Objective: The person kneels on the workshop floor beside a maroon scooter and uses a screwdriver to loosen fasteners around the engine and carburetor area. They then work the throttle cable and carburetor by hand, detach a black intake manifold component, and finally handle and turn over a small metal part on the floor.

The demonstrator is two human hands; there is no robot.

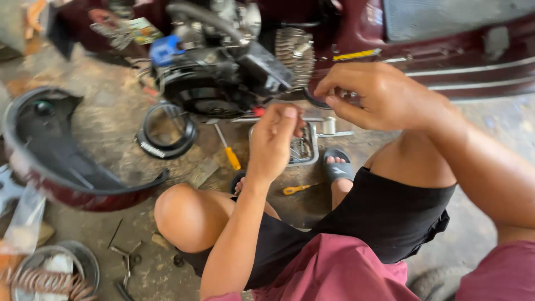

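The engine (223, 67) is seen at twelve o'clock, resting on the concrete floor (111, 128) beside a maroon vehicle body (446, 50). The right hand (379, 95) is raised just beside its finned cylinder (294, 56), fingers pinched narrowly; whether anything is held cannot be told. The left hand (273, 142) is curled loosely, nothing visibly gripped. A yellow-handled screwdriver (228, 150) is laid at eleven o'clock of the left hand, a metal tray (310, 149) just behind it.

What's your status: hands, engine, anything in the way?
Left hand, right hand raised, pinching; contents unclear. Black motorcycle engine just ahead, untouched. Yellow-handled screwdriver on floor below.
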